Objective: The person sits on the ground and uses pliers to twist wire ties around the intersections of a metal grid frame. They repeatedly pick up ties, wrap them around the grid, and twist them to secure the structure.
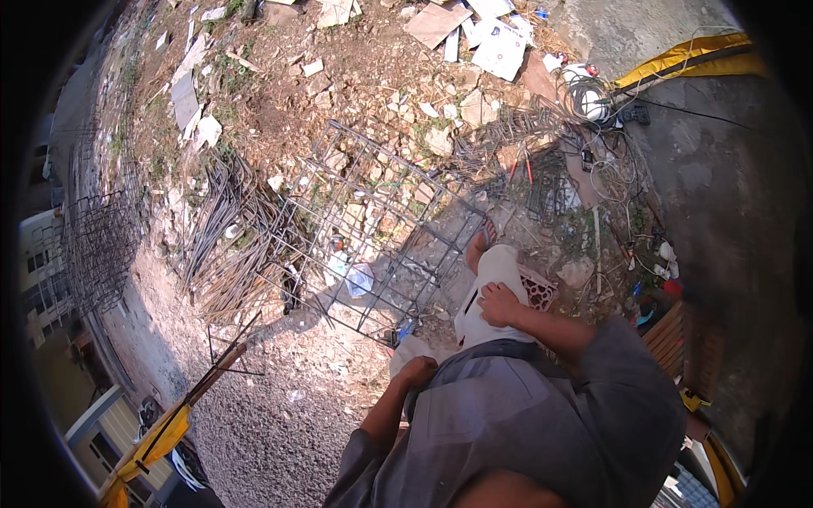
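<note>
My right hand [500,305] rests on my light trouser leg [501,269], its fingers somewhat apart and nothing seen in them. My left hand [418,371] is curled against my other trouser leg [406,350] beside the hem of my dark shirt [491,398]. Its fingertips are hidden, so whatever they may hold does not show. Just ahead of my legs a grid of tied steel bars [385,216] lies over stony ground. One sandalled foot [481,240] is at the grid's right edge. A clear plastic bag [359,280] shows through the bars.
Loose steel rods [241,245] are heaped left of the grid. A gravel pile [279,423] lies at lower left. Tangled cables [589,102] and a yellow tarp [686,63] are at far right. A reddish perforated block [538,289] stands beside my right leg.
</note>
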`<state>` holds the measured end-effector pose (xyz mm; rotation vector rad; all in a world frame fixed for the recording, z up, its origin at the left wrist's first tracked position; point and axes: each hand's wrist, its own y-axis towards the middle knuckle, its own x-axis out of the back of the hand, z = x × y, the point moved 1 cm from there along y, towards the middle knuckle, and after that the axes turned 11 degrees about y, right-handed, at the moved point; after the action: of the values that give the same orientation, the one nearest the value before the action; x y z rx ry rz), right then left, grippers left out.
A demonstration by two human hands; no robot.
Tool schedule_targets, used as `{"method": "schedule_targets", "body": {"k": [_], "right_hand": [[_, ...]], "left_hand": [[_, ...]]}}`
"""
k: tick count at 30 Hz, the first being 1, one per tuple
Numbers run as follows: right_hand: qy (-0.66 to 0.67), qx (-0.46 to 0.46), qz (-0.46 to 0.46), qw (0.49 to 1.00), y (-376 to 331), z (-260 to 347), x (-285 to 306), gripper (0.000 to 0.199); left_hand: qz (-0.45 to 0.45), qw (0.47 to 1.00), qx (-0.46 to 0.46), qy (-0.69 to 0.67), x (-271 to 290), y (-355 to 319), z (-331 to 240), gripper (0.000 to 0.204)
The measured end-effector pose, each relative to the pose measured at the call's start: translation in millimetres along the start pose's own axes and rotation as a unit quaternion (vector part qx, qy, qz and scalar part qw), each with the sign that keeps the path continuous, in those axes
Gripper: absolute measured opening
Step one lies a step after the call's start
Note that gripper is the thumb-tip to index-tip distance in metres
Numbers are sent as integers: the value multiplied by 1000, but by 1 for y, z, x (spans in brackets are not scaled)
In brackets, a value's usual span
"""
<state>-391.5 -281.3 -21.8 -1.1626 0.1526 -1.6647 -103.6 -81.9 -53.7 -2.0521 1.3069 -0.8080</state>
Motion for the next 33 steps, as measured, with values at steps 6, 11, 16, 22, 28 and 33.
{"method": "schedule_targets", "body": {"k": [6,11,16,22,28,33], "right_hand": [[-3,85,95,992,-10,-52,44,20],[20,66,96,993,-14,-66,69,18],[33,-8,125,992,70,-113,20,25],[104,-46,52,992,247,-171,-103,38],[78,-34,15,996,299,-232,-177,61],[121,-24,-1,992,299,-211,-170,62]], "left_hand": [[-29,976,112,-186,82,-24,-111,31],[80,941,61,-322,74,-43,-130,30],[66,902,47,-424,31,98,-54,31],[-466,775,315,-288,-45,304,104,49],[-490,778,363,-154,-72,378,153,47],[-435,785,374,-236,-75,354,154,40]]}}
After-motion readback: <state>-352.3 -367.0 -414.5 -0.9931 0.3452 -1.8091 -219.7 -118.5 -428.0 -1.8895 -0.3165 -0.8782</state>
